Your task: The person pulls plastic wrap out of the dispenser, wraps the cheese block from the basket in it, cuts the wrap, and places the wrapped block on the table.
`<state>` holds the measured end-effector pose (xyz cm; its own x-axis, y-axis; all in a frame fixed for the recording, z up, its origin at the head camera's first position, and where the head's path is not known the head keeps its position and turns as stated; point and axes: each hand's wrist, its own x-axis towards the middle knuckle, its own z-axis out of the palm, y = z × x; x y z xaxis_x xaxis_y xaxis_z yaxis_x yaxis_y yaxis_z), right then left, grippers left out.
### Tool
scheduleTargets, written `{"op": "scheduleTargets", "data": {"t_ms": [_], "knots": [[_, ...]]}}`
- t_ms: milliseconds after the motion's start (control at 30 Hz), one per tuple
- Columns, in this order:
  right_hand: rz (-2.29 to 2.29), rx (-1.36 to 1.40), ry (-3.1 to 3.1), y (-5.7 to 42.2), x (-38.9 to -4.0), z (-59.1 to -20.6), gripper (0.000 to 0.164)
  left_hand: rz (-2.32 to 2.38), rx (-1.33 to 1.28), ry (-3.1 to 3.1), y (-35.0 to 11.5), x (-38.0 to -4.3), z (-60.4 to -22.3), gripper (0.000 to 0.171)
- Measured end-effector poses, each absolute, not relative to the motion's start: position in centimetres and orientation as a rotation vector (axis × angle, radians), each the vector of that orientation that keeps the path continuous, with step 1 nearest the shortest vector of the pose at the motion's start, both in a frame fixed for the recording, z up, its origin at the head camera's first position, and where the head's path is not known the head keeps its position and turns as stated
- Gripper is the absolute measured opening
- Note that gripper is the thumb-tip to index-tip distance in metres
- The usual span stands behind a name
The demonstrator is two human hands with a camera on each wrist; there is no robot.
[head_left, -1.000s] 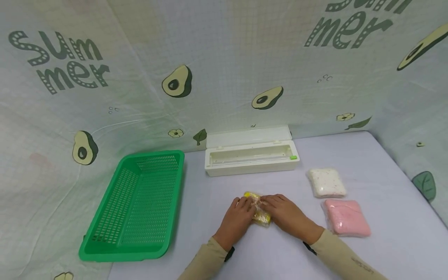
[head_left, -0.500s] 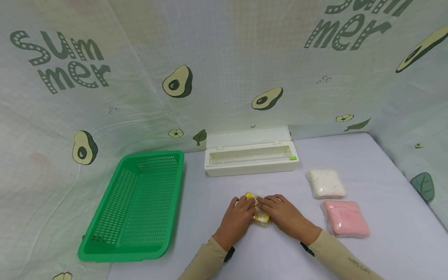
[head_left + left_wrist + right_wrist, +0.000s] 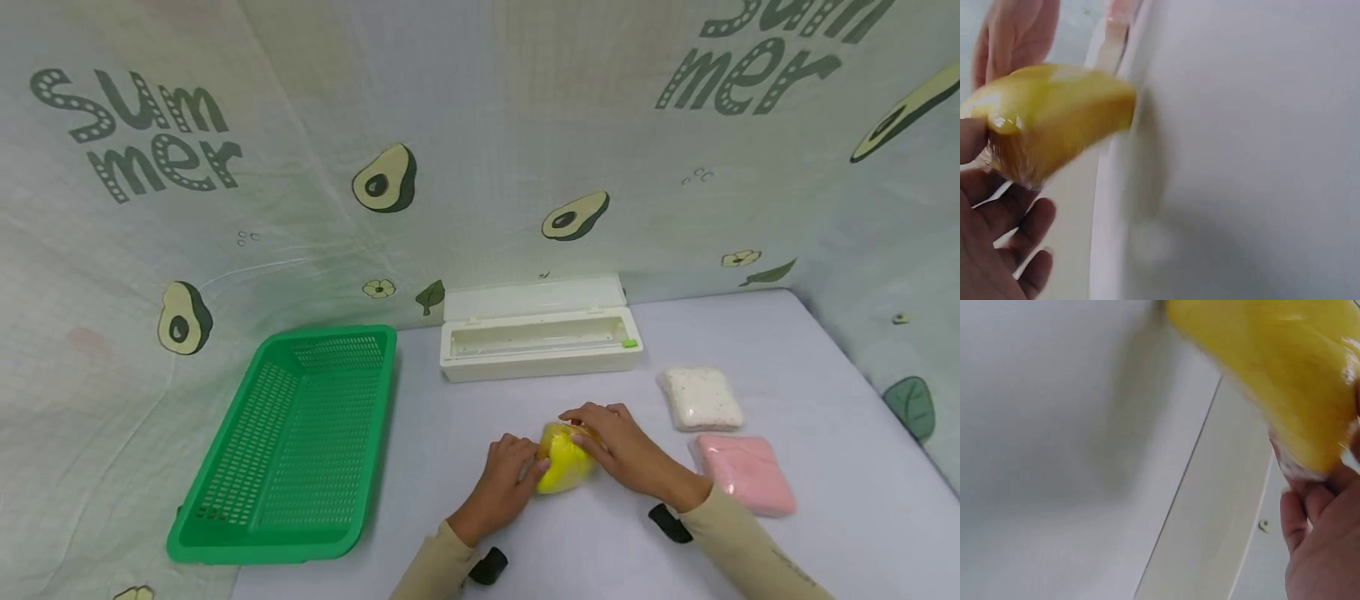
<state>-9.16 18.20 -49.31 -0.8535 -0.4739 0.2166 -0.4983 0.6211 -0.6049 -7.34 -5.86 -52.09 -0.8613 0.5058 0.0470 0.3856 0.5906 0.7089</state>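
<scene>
A yellow packet [image 3: 562, 462] wrapped in clear, shiny film is held tilted between both hands at the middle of the table. My left hand [image 3: 504, 482] pinches its left edge; in the left wrist view the thumb lies on top and the fingers [image 3: 1025, 228] curl underneath. On the other side my right hand [image 3: 628, 452] grips the upper right edge. In the right wrist view the packet [image 3: 1285, 375] hangs over the white surface, blurred by motion, with part of the right hand [image 3: 1329, 537] below it.
A green perforated basket [image 3: 367, 475] stands at the left. At the back lies a long white box [image 3: 540, 365], lid raised, with a small green piece at its front right. To the right lie a film-wrapped white packet [image 3: 701, 398] and a pink packet [image 3: 746, 473].
The yellow packet, which lay flat under both hands' fingers, has been raised and tipped up. Both hands have turned from pressing on top to gripping its edges.
</scene>
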Motion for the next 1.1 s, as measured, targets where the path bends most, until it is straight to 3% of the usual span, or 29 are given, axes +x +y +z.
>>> {"op": "scheduleTargets", "data": {"t_ms": [167,333,600,733,867,1100], "knots": [[1.068,0.578,-2.91,17.1,-9.3,-49.9,0.017,1.291,0.492,2.533,-5.4,-6.9,-53.0,0.043],[1.056,0.578,-2.889,16.9,-9.2,-50.8,0.016,1.215,0.428,2.698,-4.8,-6.9,-54.0,0.045],[0.857,0.629,-2.966,18.1,-7.3,-51.0,0.08,1.12,0.521,2.743,-5.3,-7.0,-53.8,0.058],[0.758,0.674,-2.971,18.8,-6.3,-51.3,0.098,0.951,0.612,2.741,-5.6,-7.3,-53.5,0.072],[0.661,0.726,-2.936,19.3,-5.9,-51.5,0.098,0.856,0.656,2.764,-5.2,-7.6,-53.5,0.081],[0.598,0.657,-2.922,20.6,-6.6,-51.3,0.087,0.794,0.722,2.89,-2.8,-8.5,-54.0,0.081]]}}
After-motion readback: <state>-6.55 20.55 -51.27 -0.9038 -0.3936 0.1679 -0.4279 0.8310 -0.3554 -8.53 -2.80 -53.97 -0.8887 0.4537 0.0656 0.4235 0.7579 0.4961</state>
